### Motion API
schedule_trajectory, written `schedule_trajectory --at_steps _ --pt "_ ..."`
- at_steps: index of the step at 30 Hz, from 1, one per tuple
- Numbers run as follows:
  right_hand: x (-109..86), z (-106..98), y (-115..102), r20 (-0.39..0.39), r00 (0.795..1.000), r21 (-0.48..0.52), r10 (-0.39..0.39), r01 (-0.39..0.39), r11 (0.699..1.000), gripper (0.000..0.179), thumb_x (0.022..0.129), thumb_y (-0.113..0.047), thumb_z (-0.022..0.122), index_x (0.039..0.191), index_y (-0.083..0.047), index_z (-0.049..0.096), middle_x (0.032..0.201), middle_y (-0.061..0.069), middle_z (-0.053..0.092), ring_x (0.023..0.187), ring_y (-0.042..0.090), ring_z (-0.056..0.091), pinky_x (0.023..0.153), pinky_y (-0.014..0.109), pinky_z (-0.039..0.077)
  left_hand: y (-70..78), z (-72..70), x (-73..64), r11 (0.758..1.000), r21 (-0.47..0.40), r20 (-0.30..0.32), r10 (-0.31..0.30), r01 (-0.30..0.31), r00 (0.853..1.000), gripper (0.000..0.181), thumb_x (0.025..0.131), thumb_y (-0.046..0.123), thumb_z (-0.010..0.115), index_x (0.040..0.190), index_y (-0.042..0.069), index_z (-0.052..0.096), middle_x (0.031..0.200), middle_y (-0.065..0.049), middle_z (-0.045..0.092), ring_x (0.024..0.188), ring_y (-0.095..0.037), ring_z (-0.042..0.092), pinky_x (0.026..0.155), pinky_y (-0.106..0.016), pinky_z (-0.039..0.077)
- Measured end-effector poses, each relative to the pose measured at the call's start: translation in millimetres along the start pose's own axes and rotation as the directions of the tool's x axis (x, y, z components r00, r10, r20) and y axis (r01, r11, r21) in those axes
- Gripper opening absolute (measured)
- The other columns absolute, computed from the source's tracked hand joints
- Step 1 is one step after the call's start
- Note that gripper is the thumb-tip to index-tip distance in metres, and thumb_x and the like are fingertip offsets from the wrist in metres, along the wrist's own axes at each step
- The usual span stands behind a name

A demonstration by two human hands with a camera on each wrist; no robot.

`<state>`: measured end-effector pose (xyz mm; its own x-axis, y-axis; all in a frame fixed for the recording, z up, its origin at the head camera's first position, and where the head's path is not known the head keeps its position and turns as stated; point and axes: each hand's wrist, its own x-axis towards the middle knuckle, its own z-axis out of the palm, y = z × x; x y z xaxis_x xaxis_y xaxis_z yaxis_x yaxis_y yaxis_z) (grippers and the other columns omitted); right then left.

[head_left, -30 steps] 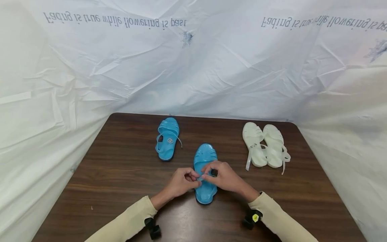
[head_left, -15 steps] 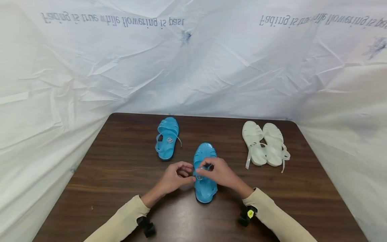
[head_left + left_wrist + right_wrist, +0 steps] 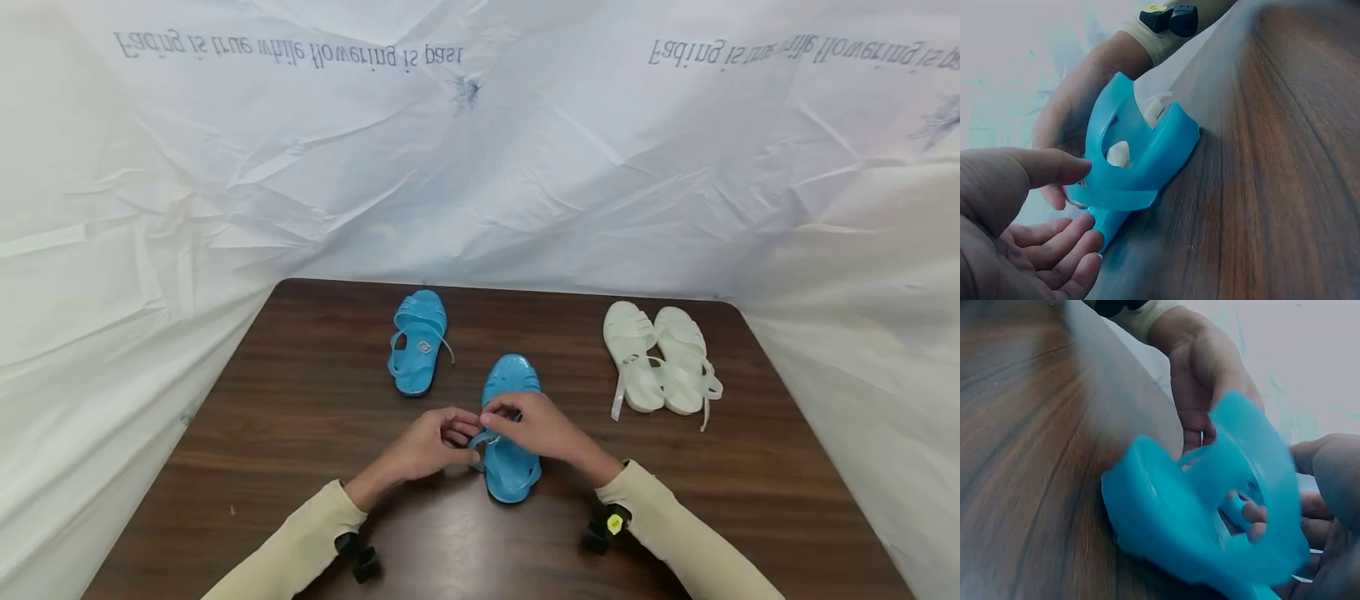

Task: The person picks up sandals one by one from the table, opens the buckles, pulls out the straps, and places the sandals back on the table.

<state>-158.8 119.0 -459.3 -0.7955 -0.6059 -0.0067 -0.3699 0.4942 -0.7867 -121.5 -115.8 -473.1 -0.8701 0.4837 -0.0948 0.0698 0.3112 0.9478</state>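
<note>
A blue jelly sandal [image 3: 512, 475] lies on the table before me, toe pointing away. My right hand [image 3: 536, 433] reaches over its middle, thumb and forefinger pinching the ankle strap by the buckle. The strap's free end [image 3: 1125, 200] sticks out past the sandal's left side in the head view. Around that end, my left hand [image 3: 435, 442] holds its thumb and fingers apart, loosely bent, without gripping it. In the right wrist view, the heel band [image 3: 1272, 506] hides part of the left fingers, and the right fingertips are partly covered.
Farther back on the left lies a matching blue sandal [image 3: 412, 367] with its strap loose. A pair of white sandals [image 3: 681, 387] rests side by side at the right rear. Beyond the brown table's [image 3: 300, 375] far edge hangs a white printed sheet [image 3: 525, 167].
Both hands were close together over the strap. The left hand has drawn back to the left, and the right hand has shifted slightly left, with the strap end now projecting leftward.
</note>
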Motion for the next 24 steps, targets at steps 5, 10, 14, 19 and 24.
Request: schedule_trajectory --at_steps 5,10,14,19,24 --pt "-10.8 -7.9 7.1 -0.023 0.998 -0.011 0.06 -0.06 0.998 0.025 0.106 -0.038 0.058 0.101 -0.021 0.075 0.087 -0.009 0.068 0.076 0.011 0.06 0.067 0.03 0.051 3.3 9.8 6.2 0.996 0.085 -0.021 0.005 -0.003 1.0 0.036 0.098 0.031 0.071 0.125 0.007 0.068 0.118 -0.006 0.069 0.102 -0.016 0.067 0.084 -0.031 0.057" --pt "-16.5 -9.4 13.4 -0.02 0.995 0.01 0.093 -0.093 0.996 0.023 0.105 -0.029 0.06 0.09 -0.018 0.074 0.078 -0.003 0.067 0.065 0.011 0.057 0.058 0.027 0.048 9.5 23.1 13.1 0.975 0.218 -0.042 0.059 -0.049 0.997 0.031 0.098 0.038 0.069 0.119 0.015 0.07 0.106 0.003 0.07 0.075 -0.009 0.065 0.071 -0.028 0.055" --pt "-19.0 -9.6 16.0 -0.012 0.994 0.069 0.108 -0.107 0.992 0.019 0.103 -0.025 0.063 0.092 -0.013 0.074 0.079 -0.003 0.068 0.07 0.013 0.061 0.062 0.028 0.051 11.4 30.8 18.1 0.953 0.294 -0.073 0.104 -0.078 0.992 0.02 0.098 0.032 0.071 0.112 0.018 0.072 0.095 0.008 0.068 0.065 -0.006 0.058 0.063 -0.026 0.051" --pt "-20.5 -8.4 17.4 0.012 0.991 0.172 0.131 -0.131 0.976 0.016 0.1 -0.019 0.065 0.094 -0.006 0.072 0.083 0.001 0.067 0.078 0.016 0.062 0.07 0.028 0.053 12.3 34.9 22.4 0.931 0.358 -0.092 0.111 -0.071 0.99 0.008 0.093 0.024 0.073 0.1 0.019 0.073 0.086 0.011 0.065 0.067 -0.004 0.055 0.062 -0.025 0.048" --pt "-23.0 -6.4 15.6 0.025 0.993 0.251 0.118 -0.12 0.961 0.012 0.099 -0.014 0.066 0.094 -0.003 0.07 0.083 0.004 0.066 0.078 0.015 0.06 0.071 0.027 0.052 12.3 35.9 24.9 0.907 0.414 -0.073 0.119 -0.078 0.99 0.01 0.085 0.015 0.074 0.094 0.017 0.073 0.078 0.011 0.061 0.063 -0.004 0.049 0.058 -0.024 0.043"
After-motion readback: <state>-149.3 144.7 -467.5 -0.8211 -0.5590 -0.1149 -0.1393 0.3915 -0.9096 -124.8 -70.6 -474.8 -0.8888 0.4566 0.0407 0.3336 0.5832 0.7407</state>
